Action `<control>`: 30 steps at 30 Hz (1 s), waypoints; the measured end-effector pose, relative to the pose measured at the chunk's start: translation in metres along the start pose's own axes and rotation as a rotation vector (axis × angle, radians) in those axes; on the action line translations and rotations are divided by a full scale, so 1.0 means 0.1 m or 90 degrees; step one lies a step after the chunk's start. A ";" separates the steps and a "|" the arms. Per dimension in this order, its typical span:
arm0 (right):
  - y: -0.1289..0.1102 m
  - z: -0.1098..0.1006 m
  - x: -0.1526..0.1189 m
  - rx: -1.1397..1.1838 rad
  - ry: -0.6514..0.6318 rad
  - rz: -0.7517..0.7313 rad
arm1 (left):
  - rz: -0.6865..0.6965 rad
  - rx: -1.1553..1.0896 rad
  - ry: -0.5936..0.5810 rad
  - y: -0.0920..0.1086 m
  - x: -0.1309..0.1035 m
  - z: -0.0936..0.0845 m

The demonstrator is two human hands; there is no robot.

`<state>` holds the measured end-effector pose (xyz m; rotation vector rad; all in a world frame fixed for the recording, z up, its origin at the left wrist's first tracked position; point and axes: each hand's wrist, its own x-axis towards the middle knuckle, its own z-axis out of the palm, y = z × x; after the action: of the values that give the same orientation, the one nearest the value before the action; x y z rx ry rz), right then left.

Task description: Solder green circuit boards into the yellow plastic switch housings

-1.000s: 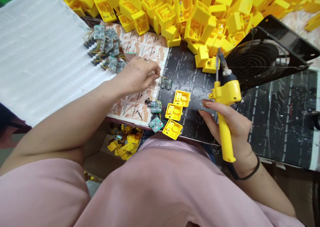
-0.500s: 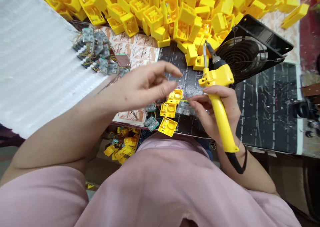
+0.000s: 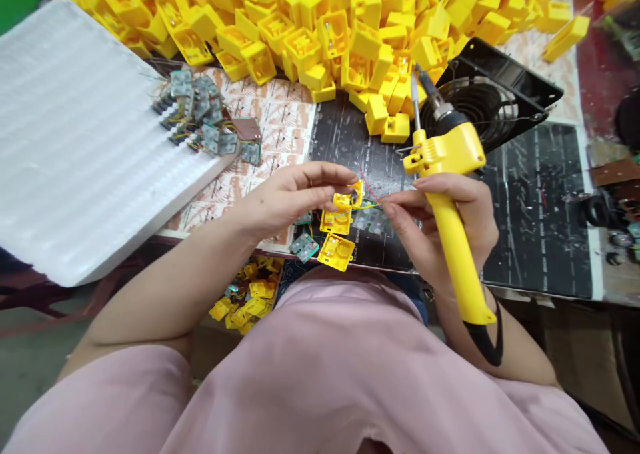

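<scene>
My right hand (image 3: 445,231) holds a yellow soldering gun (image 3: 450,221), its tip pointing up toward the heap of cases. The thumb and forefinger of that hand also pinch thin wires (image 3: 369,206) leading left. My left hand (image 3: 305,197) hovers over small open yellow cases (image 3: 336,221), thumb and fingers curved around one side; whatever is between its fingertips is too small to make out. Another open case (image 3: 337,252) lies at the table's front edge, beside a small circuit board (image 3: 304,247). More grey boards (image 3: 371,219) lie under the wires.
Many yellow cases (image 3: 300,41) are heaped along the back. A black fan (image 3: 500,94) stands at the back right. On the left, wired boards (image 3: 197,107) rest by a white foam sheet (image 3: 85,141). Below the edge is a container of yellow parts (image 3: 253,297).
My left hand has moved down toward the small cases, its fingers closer together. The soldering gun and my right hand have shifted slightly right. The view has shifted a little.
</scene>
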<state>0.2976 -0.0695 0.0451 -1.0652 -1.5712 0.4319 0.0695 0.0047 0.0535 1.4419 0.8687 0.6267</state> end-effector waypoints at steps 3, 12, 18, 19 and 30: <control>-0.07 -0.05 0.06 -0.079 0.010 -0.093 | 0.049 0.047 -0.075 0.01 -0.01 0.08; -0.04 -0.12 0.09 -0.180 0.032 -0.196 | 0.251 0.264 0.106 -0.03 -0.06 0.42; -0.02 -0.02 -0.01 -0.148 0.003 -0.143 | 0.146 0.035 0.136 0.12 0.06 0.56; -0.01 0.00 -0.03 -0.133 -0.001 -0.143 | 0.119 -0.003 0.131 0.12 0.08 0.58; 0.30 -0.13 0.04 -0.190 -0.116 -0.086 | 0.012 0.350 0.015 0.14 0.08 -0.24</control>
<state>0.3222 -0.0536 0.0288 -1.1604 -1.9003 0.2102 0.0565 0.0259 0.0682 1.9368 1.1000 0.4337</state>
